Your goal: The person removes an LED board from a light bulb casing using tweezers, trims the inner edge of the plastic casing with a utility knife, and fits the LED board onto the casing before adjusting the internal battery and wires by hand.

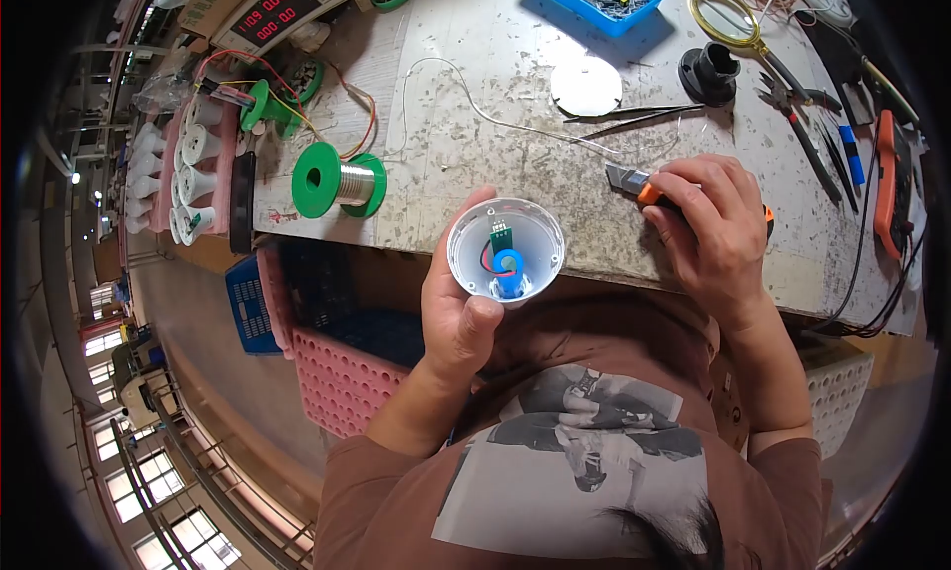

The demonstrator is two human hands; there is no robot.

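Observation:
My left hand (460,308) is wrapped round a white cone-shaped lamp housing (463,248), its open mouth tilted up toward me. Inside the housing sit a small green circuit board (502,238), a blue part (509,267) and a red wire. On the right, my right hand (715,223) closes over a utility knife (649,191) with an orange and black handle. The knife's blade end points left, low over the worn tabletop (584,218). A spool of solder wire (356,185) with green flanges lies left of the housing.
Behind the knife lie tweezers (634,121), a white disc (586,86) and a black round base (709,75). Pliers (807,134), a magnifying glass (726,20) and an orange multimeter (885,184) are at right. A blue tray (619,20) of small parts and a power supply (272,7) stand farther back.

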